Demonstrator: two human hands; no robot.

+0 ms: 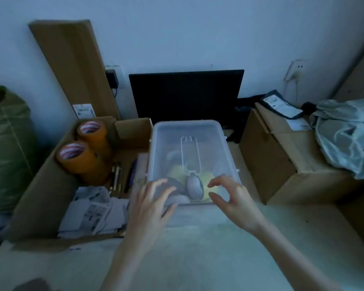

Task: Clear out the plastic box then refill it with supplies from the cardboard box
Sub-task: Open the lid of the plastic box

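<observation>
A translucent plastic box stands in the middle with its lid on; a handle outline shows on the lid. Through the lid I make out grey rounded things and something yellow. My left hand hovers with spread fingers at the box's near left corner. My right hand is at the near right corner, fingers loosely curved, holding nothing. To the left lies an open cardboard box with two stacks of orange tape rolls, several pens and folded papers.
A black monitor leans on the wall behind the plastic box. A closed cardboard carton with a crumpled plastic bag stands at the right. A tall cardboard sheet and a green sack are at the left.
</observation>
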